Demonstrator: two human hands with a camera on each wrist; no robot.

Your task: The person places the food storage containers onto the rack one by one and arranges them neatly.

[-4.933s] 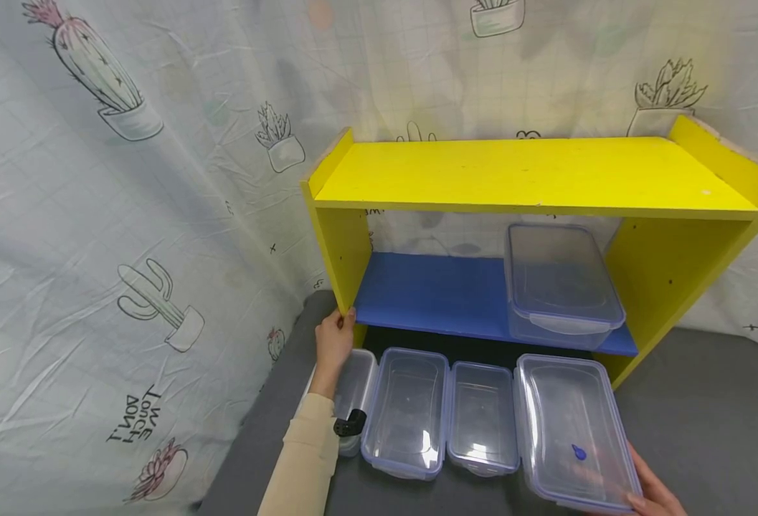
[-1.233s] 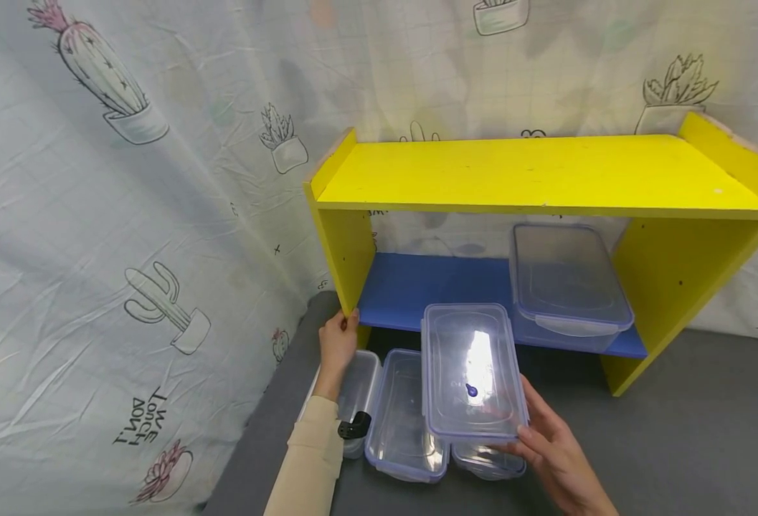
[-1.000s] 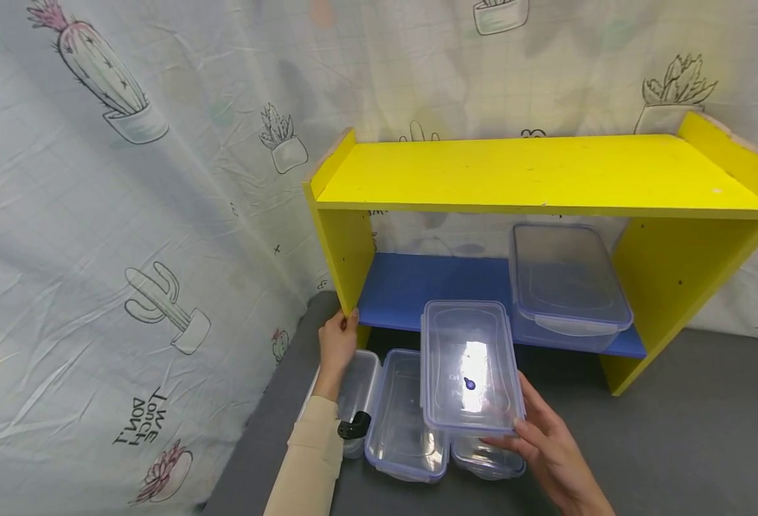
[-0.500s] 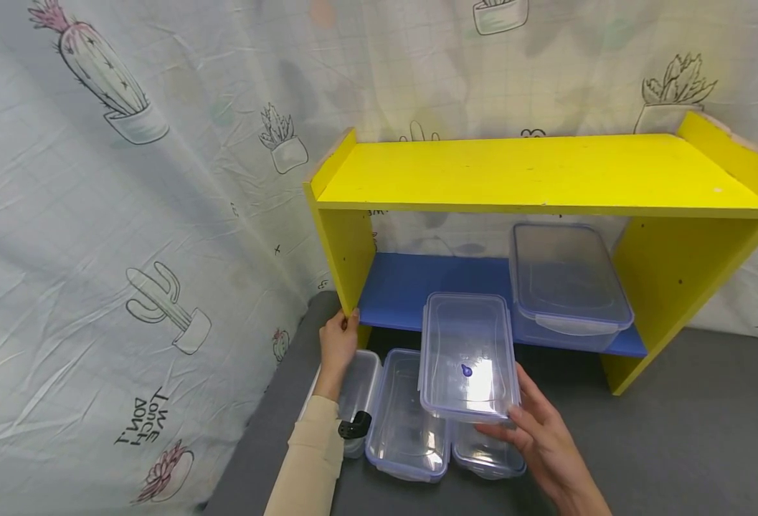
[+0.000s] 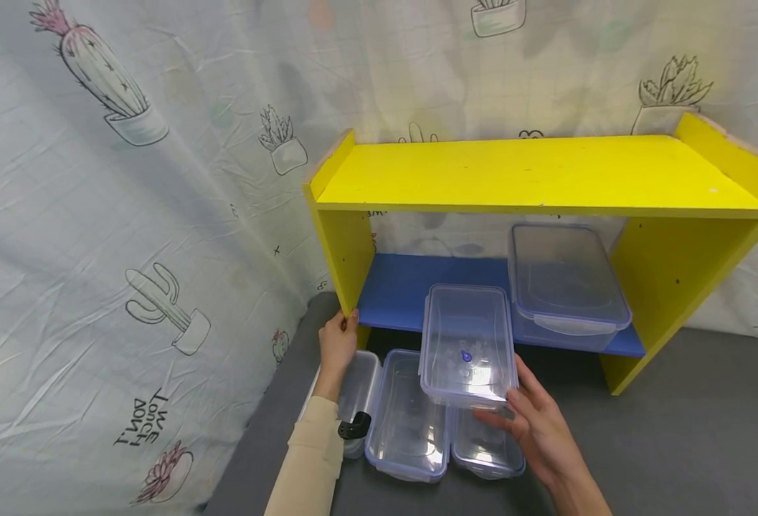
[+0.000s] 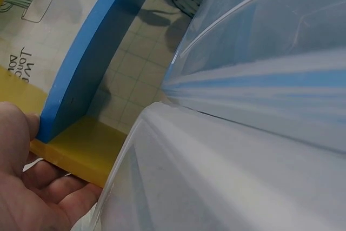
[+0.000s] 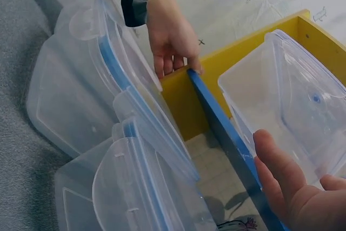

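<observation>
My right hand (image 5: pixel 533 430) holds the near end of a clear lidded container (image 5: pixel 467 344) with a small blue mark on its lid. The box hangs above the table, its far end at the front edge of the blue lower shelf (image 5: pixel 417 290). In the right wrist view the right hand (image 7: pixel 289 187) has its fingers under that container (image 7: pixel 292 101). My left hand (image 5: pixel 336 344) grips the bottom of the yellow shelf's left side panel (image 5: pixel 343 251). The left wrist view shows the left hand (image 6: pixel 27 193) by the blue shelf edge (image 6: pixel 81 63).
Three clear containers (image 5: pixel 407 416) lie side by side on the grey table (image 5: pixel 688 444) before the shelf. A larger lidded container (image 5: pixel 566 283) sits at the right of the blue shelf. The yellow top board (image 5: pixel 533 172) is bare. A cactus-print cloth (image 5: pixel 127 215) hangs behind and to the left.
The container lay on the table at the right; my right hand has lifted it, brought it left and moved it forward to the blue shelf. The left hand has stayed put.
</observation>
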